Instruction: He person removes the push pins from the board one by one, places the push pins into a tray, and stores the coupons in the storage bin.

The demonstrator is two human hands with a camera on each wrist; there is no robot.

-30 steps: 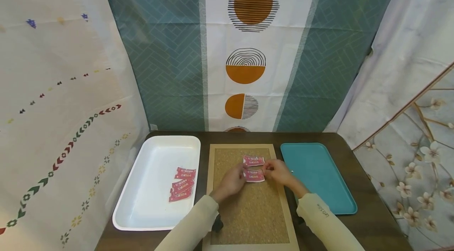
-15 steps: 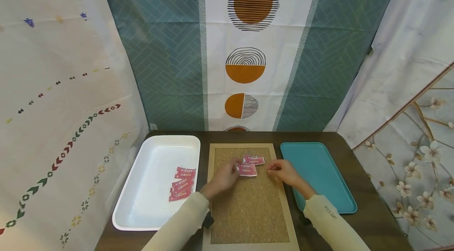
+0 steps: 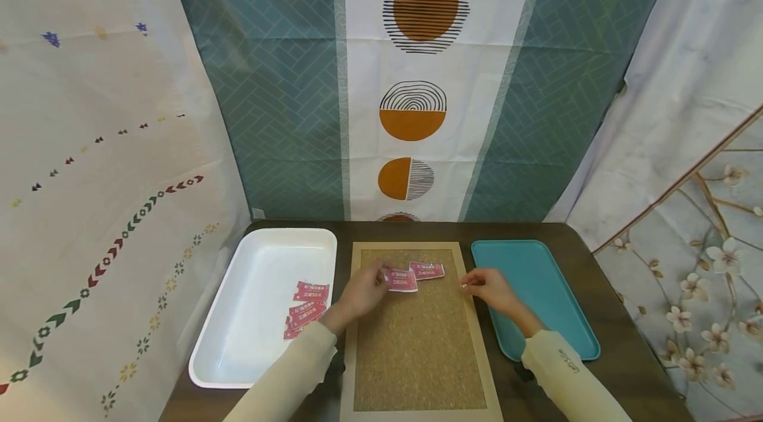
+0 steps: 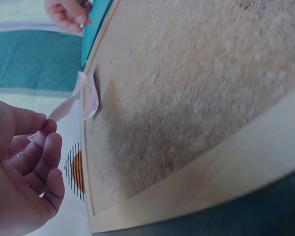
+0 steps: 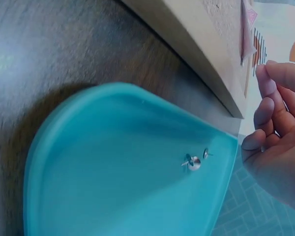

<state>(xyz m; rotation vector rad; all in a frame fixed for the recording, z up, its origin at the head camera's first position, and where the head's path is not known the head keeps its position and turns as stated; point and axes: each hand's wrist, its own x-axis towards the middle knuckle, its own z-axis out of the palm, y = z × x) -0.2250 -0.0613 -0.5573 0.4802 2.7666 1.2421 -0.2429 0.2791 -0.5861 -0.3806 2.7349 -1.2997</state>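
Note:
My left hand (image 3: 362, 291) pinches the left edge of a pink paper coupon (image 3: 401, 281) between thumb and forefinger, close over the upper left of the corkboard (image 3: 420, 356). A second coupon (image 3: 428, 270) lies just right of it near the board's top, and their edges meet in the head view. At the board's right frame, the thumb and forefinger of my right hand (image 3: 491, 291) are pinched together. A tiny pale spot, like a thumbtack (image 4: 81, 25), shows at those fingertips in the left wrist view; the fingers mostly hide it.
On the left stands a white tray (image 3: 244, 329) with several more pink coupons (image 3: 312, 291) at its right side. A teal tray (image 3: 524, 276) sits right of the board, with silver thumbtacks (image 5: 192, 162) in it. Patterned cloths hang behind and at both sides.
The held coupon has moved left and slightly up with my left hand, from below the other coupon to its left. My right hand has let go of it and shifted right.

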